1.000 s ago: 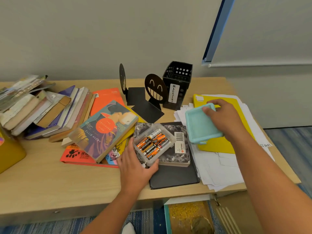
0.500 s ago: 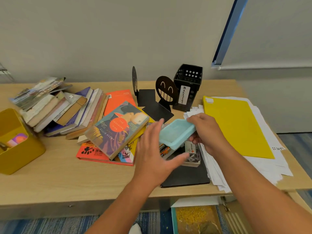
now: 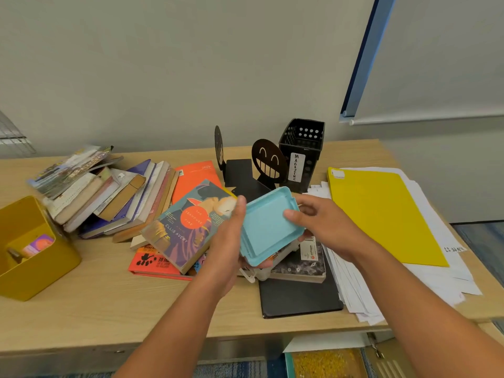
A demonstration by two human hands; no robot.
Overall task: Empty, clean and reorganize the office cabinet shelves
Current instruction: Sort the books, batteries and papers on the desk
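Wooden desk (image 3: pixel 103 304) runs across the frame w/ 2 forearms reaching in from 6 o'clock toward centre.

Book pile (image 3: pixel 109 192) sprawls at 9–10 o'clock, spines fanned. Yellow folder (image 3: pixel 381 214) on loose white papers (image 3: pixel 447 274) at 3 o'clock. Yellow bin (image 3: pixel 32 268) at 8 o'clock, by the desk's left edge. Black folder (image 3: pixel 297 298) flat at 5 o'clock of centre, a marbled notebook (image 3: pixel 302 266) on top of it. Black mesh holder (image 3: pixel 302 148) marked MAGAZINE at 12–1 o'clock, smiley bookend (image 3: pixel 268 163) just beside it on its left. Novel w/ orange circle (image 3: pixel 191 222) tilted just left of centre, resting on other books.

Teal lid (image 3: pixel 268 225) dead centre, tilted, hollow side up, held between both hands above a clear box (image 3: pixel 257 272) that's mostly hidden; box contents can't be made out.

Left hand (image 3: pixel 227 246): palm turned inward, fingers wrapped under the lid's left edge, thumb up along that edge — clamped on lid. Right hand (image 3: pixel 324 227): thumb lying on the lid's upper face at 3 o'clock, fingers curled beneath — pinching the lid.
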